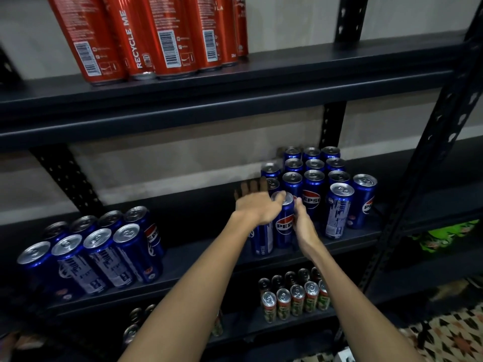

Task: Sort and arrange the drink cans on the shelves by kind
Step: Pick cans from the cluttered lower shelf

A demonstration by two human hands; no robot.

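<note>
On the middle shelf point(209, 250) a block of blue Pepsi cans point(313, 176) stands at the right. My two hands flank a front Pepsi can point(284, 226) at the block's left corner. My left hand point(257, 207) lies over that can's left side with its fingers stretched toward the back and its thumb on the lid; a second blue can point(261, 240) stands under its wrist. My right hand point(304, 224) presses flat against the can's right side. A second group of Pepsi cans point(99, 252) stands at the shelf's left. Red cola cans point(156, 35) line the top shelf.
Green-and-red cans point(295, 296) stand in rows on the lower shelf, with a few more cans point(136, 322) further left. Black perforated uprights point(428, 163) frame the rack at the right. Bare shelf lies between the two Pepsi groups. Patterned floor point(449, 335) shows at the lower right.
</note>
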